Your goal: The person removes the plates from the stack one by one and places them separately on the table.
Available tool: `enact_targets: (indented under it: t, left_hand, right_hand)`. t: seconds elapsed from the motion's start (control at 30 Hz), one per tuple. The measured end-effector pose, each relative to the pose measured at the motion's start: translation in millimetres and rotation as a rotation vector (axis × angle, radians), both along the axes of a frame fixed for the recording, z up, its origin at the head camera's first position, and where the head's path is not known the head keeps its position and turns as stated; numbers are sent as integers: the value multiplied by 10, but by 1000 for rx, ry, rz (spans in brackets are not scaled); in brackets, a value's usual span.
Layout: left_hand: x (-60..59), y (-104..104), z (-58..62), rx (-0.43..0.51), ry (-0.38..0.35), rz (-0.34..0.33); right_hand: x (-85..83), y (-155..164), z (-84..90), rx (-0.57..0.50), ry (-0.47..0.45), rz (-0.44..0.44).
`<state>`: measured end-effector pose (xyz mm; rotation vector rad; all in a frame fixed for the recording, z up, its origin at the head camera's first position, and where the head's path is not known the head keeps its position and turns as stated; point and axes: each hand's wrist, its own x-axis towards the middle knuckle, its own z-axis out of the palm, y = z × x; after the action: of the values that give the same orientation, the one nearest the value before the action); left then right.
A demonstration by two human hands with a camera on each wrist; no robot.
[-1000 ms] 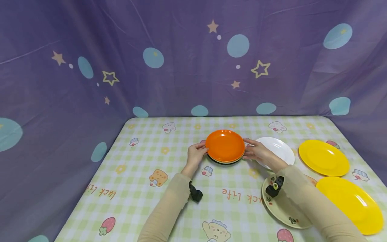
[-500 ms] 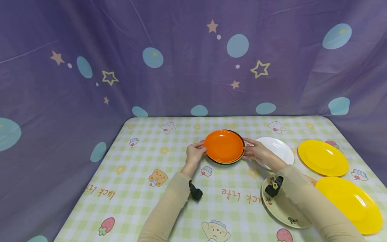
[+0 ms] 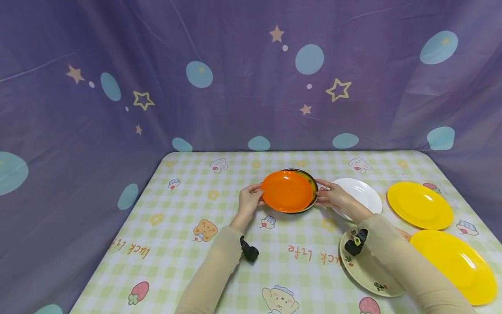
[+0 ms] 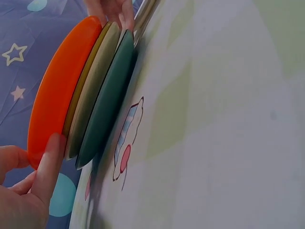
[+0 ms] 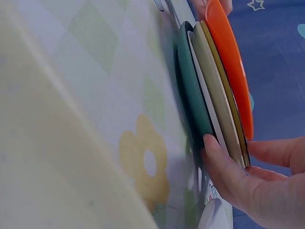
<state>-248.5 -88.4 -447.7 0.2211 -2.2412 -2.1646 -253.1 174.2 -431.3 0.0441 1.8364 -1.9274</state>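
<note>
An orange plate (image 3: 287,191) tops a small stack of plates near the table's middle, shifted left of those below. My left hand (image 3: 249,200) pinches its left rim between thumb and fingers. On the right, a dark-rimmed, yellow-patterned plate (image 3: 313,181) shows from beneath it. Lower down, the left wrist view shows a beige plate (image 4: 93,90) and a teal plate (image 4: 107,105) at the bottom. My right hand (image 3: 337,198) grips the right side of the stack, with fingers (image 5: 221,160) against the lower plates' edges. Whether the teal plate touches the cloth, I cannot tell.
Just right of the stack lies a white plate (image 3: 362,192). Farther right are a yellow plate (image 3: 419,205) and a nearer yellow plate (image 3: 455,266). A cream plate with printed characters (image 3: 368,274) is partly hidden under my right forearm. A purple curtain (image 3: 235,113) hangs behind the table.
The orange plate has slid left with my left hand, uncovering more of the patterned plate on its right side. My right hand and the lower plates have stayed in place.
</note>
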Motion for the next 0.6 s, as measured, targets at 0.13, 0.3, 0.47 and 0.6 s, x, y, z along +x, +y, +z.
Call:
enact_targets:
  t: [0.13, 0.3, 0.47, 0.6]
  left_hand:
    - [12, -13, 16, -4, -1, -6]
    - [30, -27, 31, 7, -9, -9]
    - [38, -50, 46, 22, 6, 1]
    - [43, -92, 62, 25, 16, 17]
  right_hand:
    - [-6, 7, -16, -8, 3, 1]
    - [1, 5, -11, -16, 0, 2]
    - [-1, 11, -17, -18, 5, 11]
    - [-9, 15, -28, -9, 6, 13]
